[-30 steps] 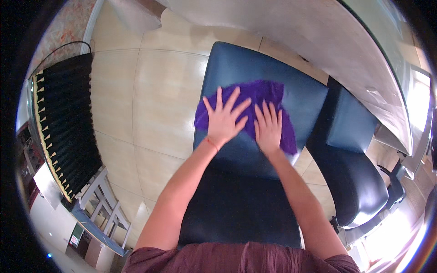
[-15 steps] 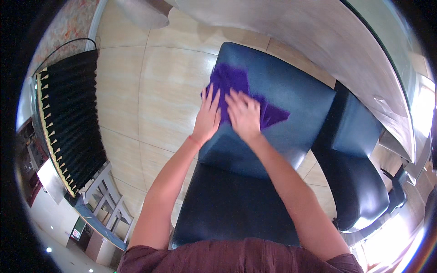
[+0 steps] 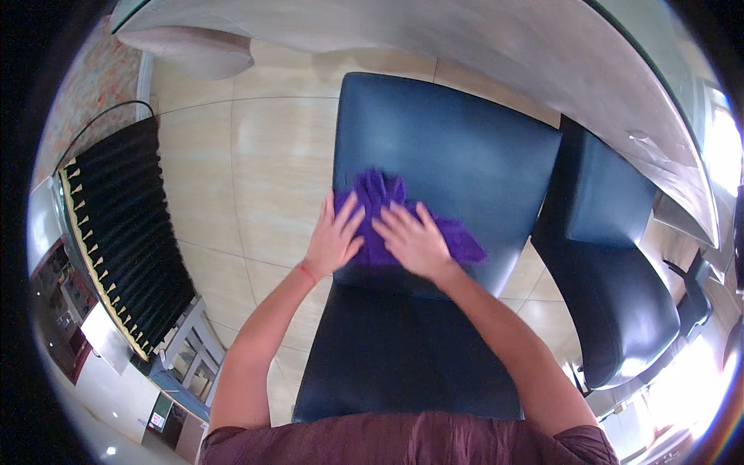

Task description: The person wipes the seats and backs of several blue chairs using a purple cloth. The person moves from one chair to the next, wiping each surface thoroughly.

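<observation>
A crumpled purple cloth (image 3: 380, 190) lies on the dark blue padded seat of a chair (image 3: 449, 147), close to the edge where the seat meets the black backrest (image 3: 403, 349). My left hand (image 3: 335, 236), with a thin red band at the wrist, rests on the cloth's left part at the side edge of the seat, fingers spread. Flat on the middle of the cloth is my right hand (image 3: 415, 240), its fingers apart and slightly blurred. The cloth's right corner sticks out beyond that hand. Parts of the cloth under both palms are hidden.
Another dark chair (image 3: 612, 209) stands at the right. A large grey-white table (image 3: 496, 46) curves across the far side and right. To the left is a black pleated table skirt (image 3: 132, 225) with a light trim, beside a grey wooden chair (image 3: 198, 349). Pale tiles (image 3: 279, 163) cover the floor.
Both hands and the purple cloth have moved nearer to me across the seat, toward the backrest. The cloth has bunched up more. The whole view has shifted slightly.
</observation>
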A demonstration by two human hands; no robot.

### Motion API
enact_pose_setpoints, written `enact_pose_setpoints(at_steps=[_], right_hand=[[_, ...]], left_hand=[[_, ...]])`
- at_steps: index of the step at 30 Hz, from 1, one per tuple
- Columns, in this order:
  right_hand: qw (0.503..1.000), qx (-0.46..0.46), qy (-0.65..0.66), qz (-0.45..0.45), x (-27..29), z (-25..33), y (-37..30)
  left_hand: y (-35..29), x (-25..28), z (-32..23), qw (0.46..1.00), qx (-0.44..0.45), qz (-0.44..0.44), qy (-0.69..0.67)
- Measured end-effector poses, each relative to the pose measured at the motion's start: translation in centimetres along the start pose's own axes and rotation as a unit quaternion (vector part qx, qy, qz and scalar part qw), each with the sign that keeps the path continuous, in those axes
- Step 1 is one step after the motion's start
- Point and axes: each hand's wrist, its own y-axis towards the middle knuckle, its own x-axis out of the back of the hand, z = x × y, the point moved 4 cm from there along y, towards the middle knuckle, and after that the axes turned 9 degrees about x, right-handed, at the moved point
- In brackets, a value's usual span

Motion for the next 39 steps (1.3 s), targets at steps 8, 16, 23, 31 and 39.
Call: enact_pose_setpoints(at_steps=[8, 16, 23, 31, 39], right_hand=[[0.956, -0.175, -0.120, -0.202, 9.9, -18.3, 9.2], [0.912, -0.306, -0.150, -0.229, 11.5, -24.8, -3.8], [0.916, -0.362, -0.043, -0.168, 4.7, -11.4, -14.3], [0.981, -0.174, 0.068, -0.054, 2.9, -4.1, -10.0], [0.912, -0.285, -0.066, -0.287, 10.6, -21.2, -4.4]], left_hand=[[23.0, 7.3, -3.1, 0.959, 0.093, -0.241, 0.119], [27.5, 1.7, -16.3, 0.984, -0.014, -0.169, 0.063], [13.2, -4.4, -19.2, 0.995, -0.094, -0.033, 0.015], [3.1, -2.1, -8.7, 0.992, -0.001, 0.009, 0.125], [22.3, 1.9, -15.1, 0.964, 0.042, -0.190, 0.179]])
